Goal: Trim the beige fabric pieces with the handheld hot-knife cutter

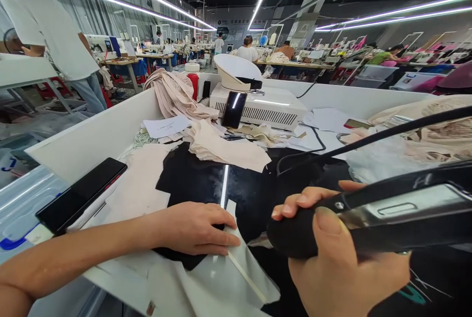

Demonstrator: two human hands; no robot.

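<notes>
My left hand (199, 228) lies flat with fingers stretched out on a pale, thin fabric piece (261, 273). A narrow cream strip (246, 277) runs from under its fingertips across that fabric toward the front. To the right, my right hand (342, 277) is wrapped around a black handheld tool (409, 209) with a silver panel and a rounded black end; I cannot make out its exact kind. The tool is raised close to the camera, right of the fabric. Under the fabric is a glossy black work surface (195, 177).
Cut beige fabric pieces (228, 147) are stacked behind my hands. A black phone (83, 191) lies at left; another phone (234, 109) leans on a white vented box (275, 105). A black cable (391, 132) crosses at right. White walls (92, 135) edge the table. A co-worker (47, 32) stands at left.
</notes>
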